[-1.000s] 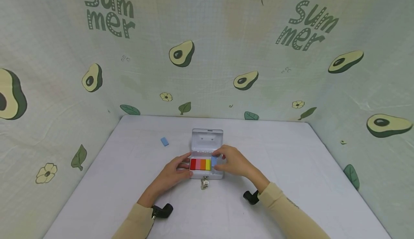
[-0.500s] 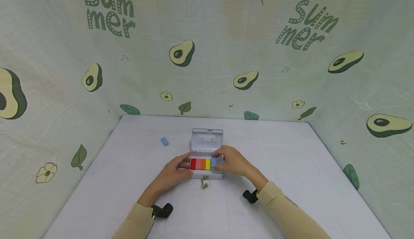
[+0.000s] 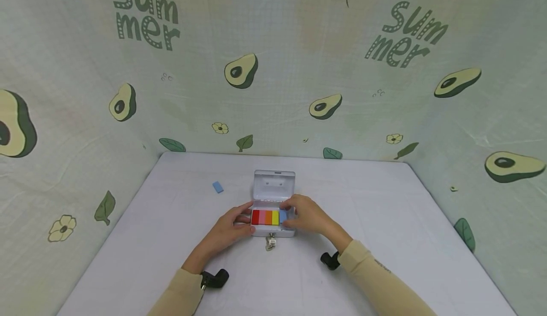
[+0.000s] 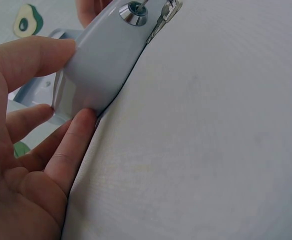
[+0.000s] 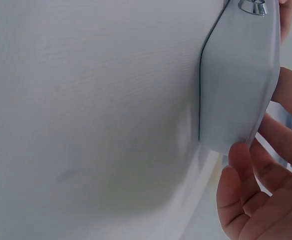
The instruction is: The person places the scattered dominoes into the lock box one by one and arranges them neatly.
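Note:
A light grey metal cash box (image 3: 273,234) stands on the table with its lid (image 3: 274,186) raised at the back. Red, pink, orange and yellow blocks (image 3: 265,217) form a row inside it. My left hand (image 3: 231,226) holds the box's left end, thumb at the front corner and fingers along the side, as the left wrist view also shows. At the right end of the row my right hand (image 3: 311,215) pinches a light blue block (image 3: 283,216) between thumb and index finger, inside the box. In the right wrist view the other fingertips (image 5: 239,152) lie at the box's right end.
Keys (image 3: 270,243) hang from the lock (image 4: 134,14) on the box's front. A second blue block (image 3: 218,187) lies on the white table (image 3: 363,187) at the back left. Printed cloth walls (image 3: 273,45) enclose the table's back and sides.
Very little differs. My right hand has lowered slightly with the blue block at the end of the row; my left hand has stayed at the box's left end.

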A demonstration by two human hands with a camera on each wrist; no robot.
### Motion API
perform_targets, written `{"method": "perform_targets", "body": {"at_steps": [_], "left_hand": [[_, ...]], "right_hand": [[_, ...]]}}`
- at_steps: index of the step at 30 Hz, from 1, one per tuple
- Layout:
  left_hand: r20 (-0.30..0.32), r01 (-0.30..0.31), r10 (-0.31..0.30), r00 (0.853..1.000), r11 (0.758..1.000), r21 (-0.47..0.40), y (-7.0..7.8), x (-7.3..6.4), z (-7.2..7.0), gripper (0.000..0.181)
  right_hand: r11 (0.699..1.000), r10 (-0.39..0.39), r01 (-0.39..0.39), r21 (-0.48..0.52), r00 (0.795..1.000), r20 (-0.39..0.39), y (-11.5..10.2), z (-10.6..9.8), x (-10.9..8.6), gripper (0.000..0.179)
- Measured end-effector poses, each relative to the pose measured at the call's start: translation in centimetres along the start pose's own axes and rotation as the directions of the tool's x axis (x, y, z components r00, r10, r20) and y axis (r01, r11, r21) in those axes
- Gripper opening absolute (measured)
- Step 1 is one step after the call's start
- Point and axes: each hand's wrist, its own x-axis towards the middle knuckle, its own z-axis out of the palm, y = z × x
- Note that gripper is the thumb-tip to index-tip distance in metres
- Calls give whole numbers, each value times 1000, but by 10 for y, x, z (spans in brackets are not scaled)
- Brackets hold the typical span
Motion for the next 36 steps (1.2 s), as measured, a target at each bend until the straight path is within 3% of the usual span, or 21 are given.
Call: {"method": "perform_targets", "body": {"at_steps": [22, 36], "left_hand": [[13, -2, 2, 1000, 1000, -3, -1, 1, -1, 75], [11, -1, 1, 1000, 1000, -7, 0, 0, -1, 76]], "right_hand": [[997, -23, 22, -69, 1000, -9, -1, 5, 3, 37], [992, -1, -4, -129, 999, -38, -6, 9, 3, 38]]}}
